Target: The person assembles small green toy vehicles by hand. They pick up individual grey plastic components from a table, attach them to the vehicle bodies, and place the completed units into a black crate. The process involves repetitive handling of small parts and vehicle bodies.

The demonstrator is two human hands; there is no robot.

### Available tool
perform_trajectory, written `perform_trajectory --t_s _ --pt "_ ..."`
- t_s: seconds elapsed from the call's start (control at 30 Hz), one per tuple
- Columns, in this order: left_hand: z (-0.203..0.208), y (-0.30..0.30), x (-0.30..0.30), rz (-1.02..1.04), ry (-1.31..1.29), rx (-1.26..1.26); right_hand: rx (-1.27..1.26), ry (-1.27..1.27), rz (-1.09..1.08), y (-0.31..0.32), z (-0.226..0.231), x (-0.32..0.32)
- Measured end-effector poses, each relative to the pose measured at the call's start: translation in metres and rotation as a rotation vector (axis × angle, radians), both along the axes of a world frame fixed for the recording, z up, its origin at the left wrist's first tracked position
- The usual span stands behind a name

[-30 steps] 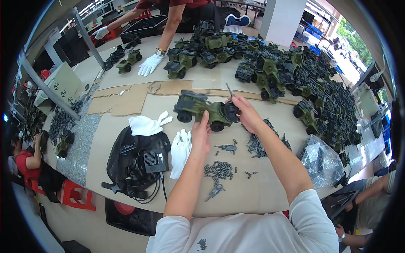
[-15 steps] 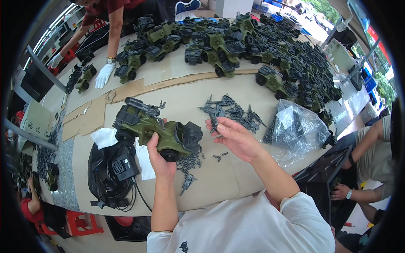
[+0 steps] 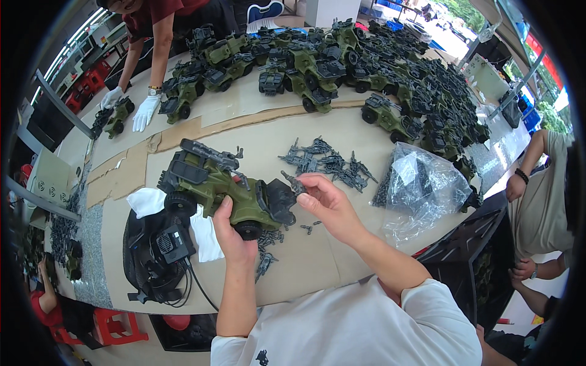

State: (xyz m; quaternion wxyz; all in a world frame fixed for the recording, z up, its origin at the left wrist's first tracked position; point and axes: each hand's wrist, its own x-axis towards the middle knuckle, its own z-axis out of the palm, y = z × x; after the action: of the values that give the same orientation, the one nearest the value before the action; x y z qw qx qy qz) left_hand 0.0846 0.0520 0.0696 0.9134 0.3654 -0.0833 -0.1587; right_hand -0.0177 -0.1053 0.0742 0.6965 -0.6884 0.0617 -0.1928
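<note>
My left hand (image 3: 233,235) grips a green and black toy vehicle (image 3: 235,206) by its underside, thumb against the green body. A dark gun-like part lies along the vehicle's top. Between the fingertips of my right hand (image 3: 326,207) is a small grey toy gun part (image 3: 294,182), close to the vehicle's black front end. Beyond that hand lies a pile of similar grey toy gun parts (image 3: 326,160). Smaller dark pieces (image 3: 265,250) are scattered below the vehicle, partly hidden by my left hand.
Many green toy vehicles (image 3: 311,67) are heaped along the far side. A clear plastic bag (image 3: 421,189) of dark parts lies to the right. A black mesh bag (image 3: 152,256) and white gloves (image 3: 206,235) are at left. A co-worker's gloved hand (image 3: 146,111) rests across the table.
My right hand has drawn back from the pile toward the vehicle's front, with the gun part in its fingers. The co-worker's other gloved hand has come in to a toy vehicle.
</note>
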Motion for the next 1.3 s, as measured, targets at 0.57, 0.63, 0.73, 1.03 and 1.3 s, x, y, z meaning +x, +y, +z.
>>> perform_trajectory --t_s 0.57,0.63,0.73,1.03,1.3 --pt "-0.013 0.037 -0.079 -0.225 0.203 0.152 -0.093 0.299 0.075 0.005 0.010 -0.067" --pt "-0.021 0.045 -0.088 -0.247 0.159 0.243 0.020 0.330 0.074 0.008 0.007 -0.075" --pt "-0.034 0.052 -0.097 -0.269 0.091 0.306 0.244 0.328 0.057 0.010 0.007 -0.079" --pt "-0.022 0.052 -0.101 -0.490 -0.018 0.383 0.557 0.459 0.077 0.033 0.007 -0.081" --pt "-0.026 0.065 -0.114 -0.519 -0.102 0.431 0.609 0.456 -0.029 0.044 0.020 -0.089"
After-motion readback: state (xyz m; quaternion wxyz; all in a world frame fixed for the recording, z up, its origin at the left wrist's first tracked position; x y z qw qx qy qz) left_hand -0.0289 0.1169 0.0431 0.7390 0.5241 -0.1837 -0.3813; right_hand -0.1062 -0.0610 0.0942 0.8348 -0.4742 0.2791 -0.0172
